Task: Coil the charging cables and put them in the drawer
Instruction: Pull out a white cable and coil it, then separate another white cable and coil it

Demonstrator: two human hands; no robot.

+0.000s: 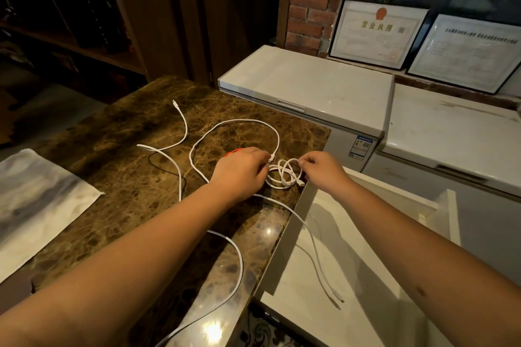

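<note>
The marble counter carries all the white charging cables, and the open white drawer stands at its 3 o'clock side. These cables look light, thin and very soft; I judge they will not keep a shape alone, so a loop must be pinched where the turns cross, and the stiffer plug ends are good places to take. The smooth jacket may slip on the polished stone.

The longest loose cable makes a big loop at 12 o'clock from the hands. A second one runs to 10 o'clock with its plug far on the counter. A third hangs over the edge, its end lying in the drawer at 5 o'clock.

The small coil lies between the hands, near the counter edge. The left hand pinches a connector beside the coil at its 10 o'clock. The right hand pinches a turn of the coil from 2 o'clock. Something orange shows behind the left hand; I cannot tell what it is.
</note>
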